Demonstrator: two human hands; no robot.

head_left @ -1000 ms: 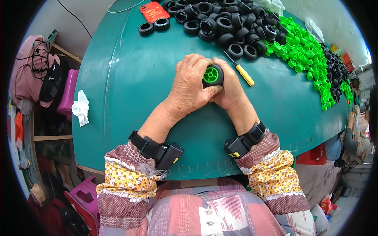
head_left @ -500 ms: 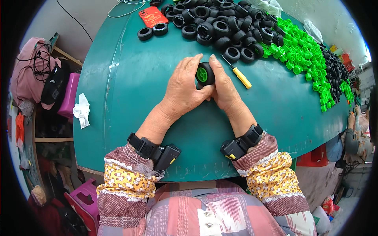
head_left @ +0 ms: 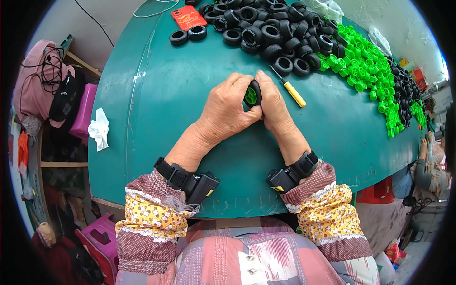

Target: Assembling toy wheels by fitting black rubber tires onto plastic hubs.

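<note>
Between my two hands, above the green table, a toy wheel stands on edge: a black tyre with a bright green hub inside it. My left hand grips it from the left, fingers curled around its rim and thumb at the bottom. On the other side my right hand presses its palm and fingers against the tyre, hiding that face. Just right of my right hand lies a screwdriver with a yellow handle. Two loose tyres sit beyond my left hand.
A big heap of black tyres covers the far side. Green hubs spread to its right, with more black parts beyond. A red phone case lies far left, a crumpled tissue at the left edge. Another person's arm shows far right.
The wheel has turned in my hands, so its green hub shows narrower. Both hands have shifted slightly right and nearer to me, still holding the wheel.
</note>
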